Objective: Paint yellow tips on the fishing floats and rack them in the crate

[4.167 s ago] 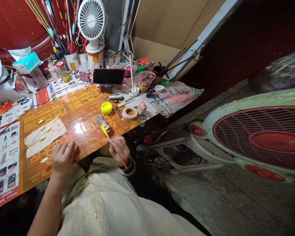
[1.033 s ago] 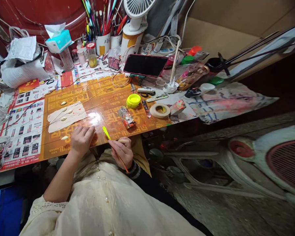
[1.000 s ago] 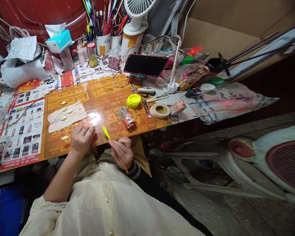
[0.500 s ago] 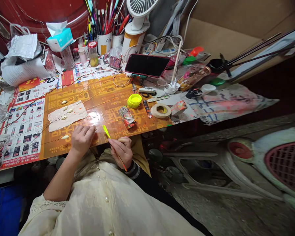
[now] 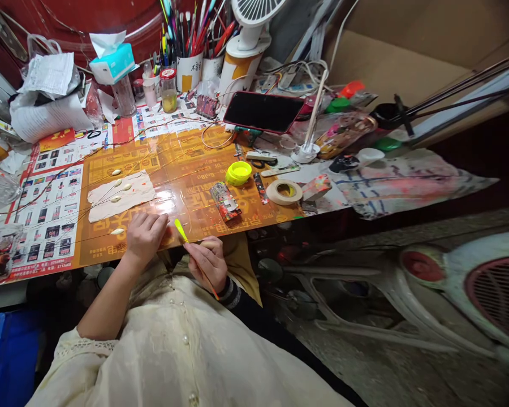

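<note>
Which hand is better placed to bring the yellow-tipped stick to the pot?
Probably the right hand: it holds the yellow-tipped stick, the yellow pot standing ahead. The left hand rests near the pale sheet.

The person's right hand (image 5: 207,261) pinches a slim stick (image 5: 180,228) with a bright yellow head and an orange tail end, near the table's (image 5: 173,164) front edge, while the left hand (image 5: 146,233) rests beside it with fingers curled, and whether it holds anything is hard to make out. To the left, a pale sheet (image 5: 139,195) bears three small cream pods (image 5: 127,186) on thin dark stems, with similar ones just behind and in front. Rightward lie a paint-smeared block (image 5: 225,202), an uncovered yellow pot (image 5: 238,173) and a tape roll (image 5: 274,192).
</note>
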Tool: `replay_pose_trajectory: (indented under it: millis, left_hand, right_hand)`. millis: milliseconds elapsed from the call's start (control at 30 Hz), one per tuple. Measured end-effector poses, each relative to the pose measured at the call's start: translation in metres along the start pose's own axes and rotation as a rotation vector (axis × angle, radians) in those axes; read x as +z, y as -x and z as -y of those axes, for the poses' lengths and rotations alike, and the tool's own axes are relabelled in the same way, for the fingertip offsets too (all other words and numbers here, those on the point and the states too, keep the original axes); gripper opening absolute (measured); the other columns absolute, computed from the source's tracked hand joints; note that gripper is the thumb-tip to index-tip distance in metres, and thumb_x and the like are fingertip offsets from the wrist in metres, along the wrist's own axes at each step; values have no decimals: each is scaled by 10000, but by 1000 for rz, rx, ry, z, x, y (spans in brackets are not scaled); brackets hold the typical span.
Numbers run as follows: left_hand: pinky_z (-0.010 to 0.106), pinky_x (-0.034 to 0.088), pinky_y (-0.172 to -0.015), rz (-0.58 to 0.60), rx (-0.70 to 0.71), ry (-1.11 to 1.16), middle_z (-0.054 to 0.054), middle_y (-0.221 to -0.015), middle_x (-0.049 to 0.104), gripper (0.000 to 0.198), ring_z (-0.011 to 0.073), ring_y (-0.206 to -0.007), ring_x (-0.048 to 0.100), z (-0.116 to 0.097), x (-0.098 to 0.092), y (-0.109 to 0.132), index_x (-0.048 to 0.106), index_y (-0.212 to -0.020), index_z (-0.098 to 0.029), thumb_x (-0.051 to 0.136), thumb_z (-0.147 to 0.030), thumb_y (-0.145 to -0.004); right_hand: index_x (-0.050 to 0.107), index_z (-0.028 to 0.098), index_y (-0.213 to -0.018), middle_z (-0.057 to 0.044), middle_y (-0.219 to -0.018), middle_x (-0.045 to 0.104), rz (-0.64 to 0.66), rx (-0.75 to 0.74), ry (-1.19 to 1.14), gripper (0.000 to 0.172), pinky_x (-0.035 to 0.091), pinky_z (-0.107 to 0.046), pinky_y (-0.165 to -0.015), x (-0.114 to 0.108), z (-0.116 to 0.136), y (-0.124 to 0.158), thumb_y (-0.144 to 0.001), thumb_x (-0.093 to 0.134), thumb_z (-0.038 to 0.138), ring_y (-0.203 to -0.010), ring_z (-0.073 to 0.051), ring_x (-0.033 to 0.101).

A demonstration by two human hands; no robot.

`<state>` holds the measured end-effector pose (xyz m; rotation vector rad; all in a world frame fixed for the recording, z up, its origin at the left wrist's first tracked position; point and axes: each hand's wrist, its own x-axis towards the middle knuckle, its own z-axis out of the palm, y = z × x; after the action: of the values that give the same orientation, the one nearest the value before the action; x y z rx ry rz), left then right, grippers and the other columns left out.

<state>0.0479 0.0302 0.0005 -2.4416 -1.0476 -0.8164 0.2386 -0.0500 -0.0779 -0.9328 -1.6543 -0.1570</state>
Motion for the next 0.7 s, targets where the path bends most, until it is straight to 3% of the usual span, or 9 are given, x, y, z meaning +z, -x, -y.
replay_pose_trajectory:
  millis: [300,700]
  left_hand:
    - [363,333,-708,-20,4,-9,53,-873,728,162,188,-763,578,0,-4,2,675,-1084,-221,550,-274,-997]
    - [351,322,-702,-71,30,-24,43,-860,726,137,180,-757,557,-1,-6,1,676,-1064,-200,573,-238,-982]
  right_hand:
    - [496,301,-1464,-30,-1077,745,-1,-15,26,632,458,-434,-912,4,5,-6,-883,616,81,-914,-195,538]
    - [485,302,-1471,-27,-1093,742,25,47,58,603,456,-402,-916,5,7,-5,-910,589,107,-925,-182,551]
